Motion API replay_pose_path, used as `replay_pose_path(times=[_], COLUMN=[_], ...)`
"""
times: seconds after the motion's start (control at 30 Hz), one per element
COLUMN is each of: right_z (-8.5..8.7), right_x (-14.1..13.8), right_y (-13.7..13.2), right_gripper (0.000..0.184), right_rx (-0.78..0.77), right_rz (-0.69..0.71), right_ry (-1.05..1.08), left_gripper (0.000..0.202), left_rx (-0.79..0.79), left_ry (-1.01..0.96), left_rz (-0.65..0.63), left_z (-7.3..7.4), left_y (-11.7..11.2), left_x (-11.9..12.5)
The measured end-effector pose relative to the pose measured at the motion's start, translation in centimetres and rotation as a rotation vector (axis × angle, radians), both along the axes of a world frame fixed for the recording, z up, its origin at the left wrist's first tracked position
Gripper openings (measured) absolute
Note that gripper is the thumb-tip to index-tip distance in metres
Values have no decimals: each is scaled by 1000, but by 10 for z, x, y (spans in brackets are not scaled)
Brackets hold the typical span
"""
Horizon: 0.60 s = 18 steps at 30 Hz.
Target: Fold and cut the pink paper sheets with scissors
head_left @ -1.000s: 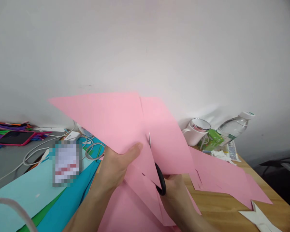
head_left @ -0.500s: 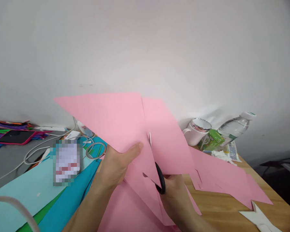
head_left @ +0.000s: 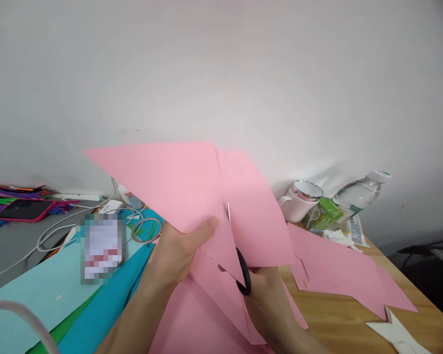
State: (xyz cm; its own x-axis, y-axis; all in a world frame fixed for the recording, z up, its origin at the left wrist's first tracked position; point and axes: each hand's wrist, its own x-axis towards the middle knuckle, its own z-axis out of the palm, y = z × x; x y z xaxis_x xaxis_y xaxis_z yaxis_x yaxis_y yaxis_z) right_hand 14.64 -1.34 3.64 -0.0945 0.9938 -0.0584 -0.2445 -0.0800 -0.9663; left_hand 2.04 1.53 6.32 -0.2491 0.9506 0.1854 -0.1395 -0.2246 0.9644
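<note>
A large pink paper sheet (head_left: 177, 182) is held up over the desk, with a cut running up its middle. My left hand (head_left: 177, 253) pinches the sheet's lower left part, thumb on top. My right hand (head_left: 266, 290) is lower and to the right, partly hidden by the paper, closed on black-handled scissors (head_left: 242, 268). The scissors' blade tip (head_left: 228, 211) shows in the cut line, pointing up.
More pink paper (head_left: 339, 270) lies on the wooden table (head_left: 339, 324) at right, with a white scrap (head_left: 398, 334). Behind stand a white mug (head_left: 299, 199), a green carton (head_left: 323, 211) and a water bottle (head_left: 358, 194). At left are blue sheets (head_left: 40, 295), cables (head_left: 59, 228) and a pink-cased phone (head_left: 24, 209).
The pink sheet has shifted very slightly; both hands and the scissors stay almost where they were.
</note>
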Motion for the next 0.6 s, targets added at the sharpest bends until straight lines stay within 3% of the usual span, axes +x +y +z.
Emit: replay_pose_path(times=[0.1,0.33,0.6], right_z=[2,5,-2], right_x=[-1,-4,-1], right_y=[0,-2,0], right_gripper=[25,32,23], right_rx=[-13,10,-47], right_rz=[7,-33,-57], right_ry=[28,81,-3], left_gripper=[70,72,75], left_rx=[-13,-7,-13], left_ry=[-11,-12,-42], left_rz=[-70,-71,-78], left_z=[-2,-3,-2], left_y=[0,2,1], left_x=[-3,-3,-2])
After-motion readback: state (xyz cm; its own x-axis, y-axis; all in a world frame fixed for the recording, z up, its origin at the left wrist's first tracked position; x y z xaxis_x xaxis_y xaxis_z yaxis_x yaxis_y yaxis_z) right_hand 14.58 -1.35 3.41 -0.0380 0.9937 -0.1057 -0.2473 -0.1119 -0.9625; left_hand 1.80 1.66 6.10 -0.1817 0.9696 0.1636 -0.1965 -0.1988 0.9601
